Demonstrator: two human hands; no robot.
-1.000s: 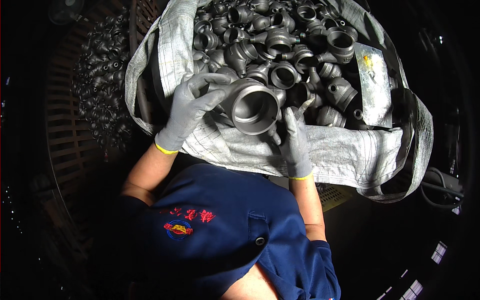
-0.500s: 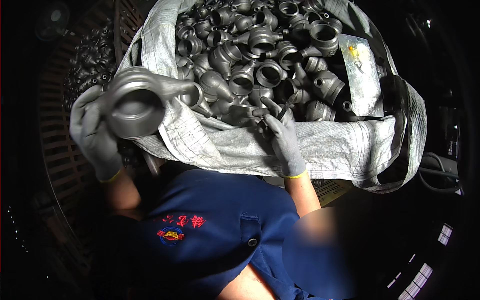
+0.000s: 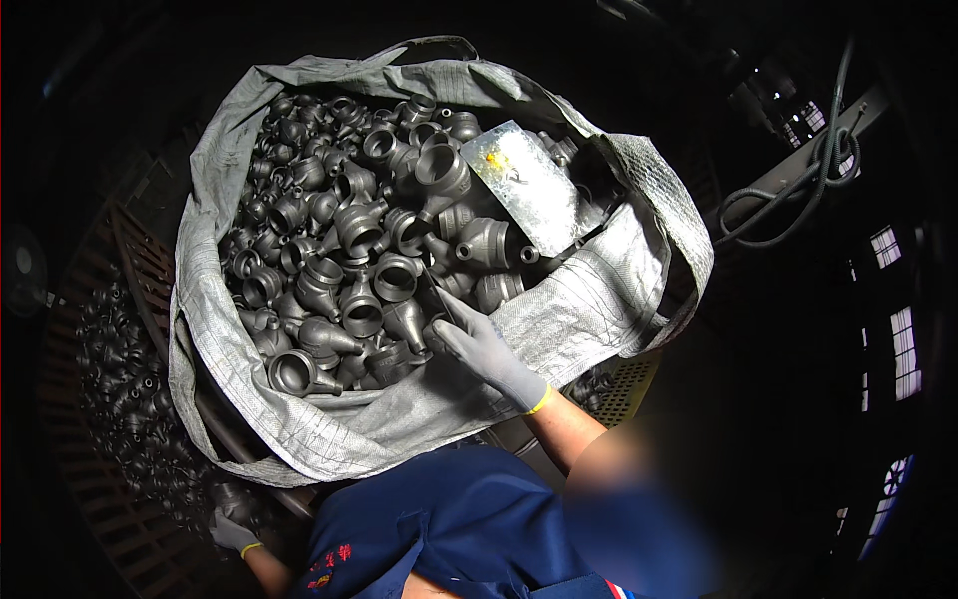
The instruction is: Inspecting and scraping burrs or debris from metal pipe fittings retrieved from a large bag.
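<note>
L hand (image 3: 232, 532) at ftg (image 3: 235, 496), R hand (image 3: 474, 344) over bag (image 3: 559, 311)

The white bag (image 3: 339, 439) is brightly lit, surroundings near-black, the right sleeve (image 3: 639, 524) blurred.

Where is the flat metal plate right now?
In the head view, the flat metal plate rests on dark fittings toward the right side of the grey bag, above and right of the right hand.
</note>
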